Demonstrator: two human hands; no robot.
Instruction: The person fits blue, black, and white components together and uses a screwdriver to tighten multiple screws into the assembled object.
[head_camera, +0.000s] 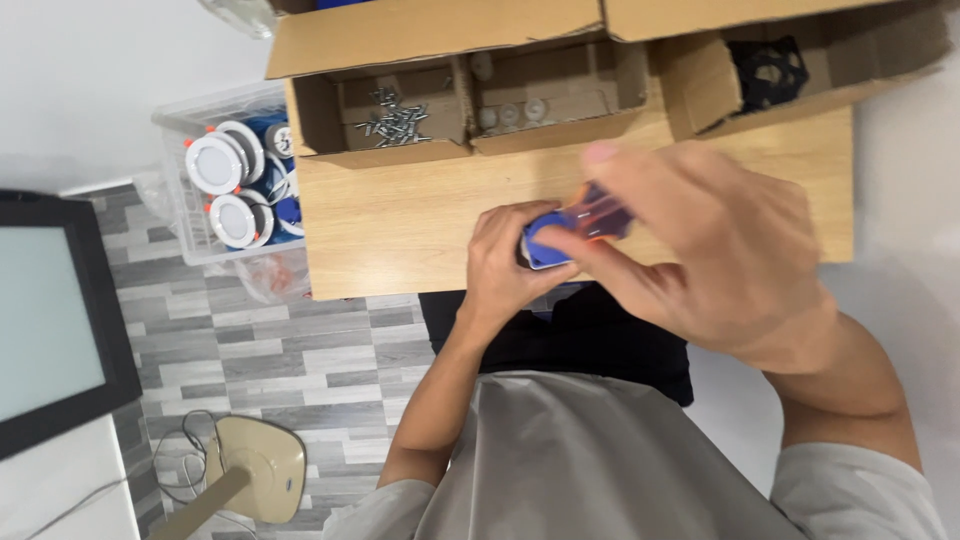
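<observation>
My left hand (505, 262) is wrapped around a small blue-and-white round part (541, 246), pressing it down on the near edge of the wooden table (400, 215). My right hand (725, 255) is closed around the orange-and-dark handle of a screwdriver (597, 214), its tip end lying toward the part at about nine o'clock from my knuckles; the hand is blurred, so I cannot tell exactly where the tip sits.

The part looks to me like light, hard plastic, smooth enough to twist away, so I judge the rim is the place to clamp it, fingers clear of the middle. The screwdriver handle seems stiff and grippy.

At twelve o'clock stands a cardboard box (400, 120) with a heap of screws (395, 120). At ten o'clock a clear bin (180, 215) holds round white lamps (214, 163).
</observation>
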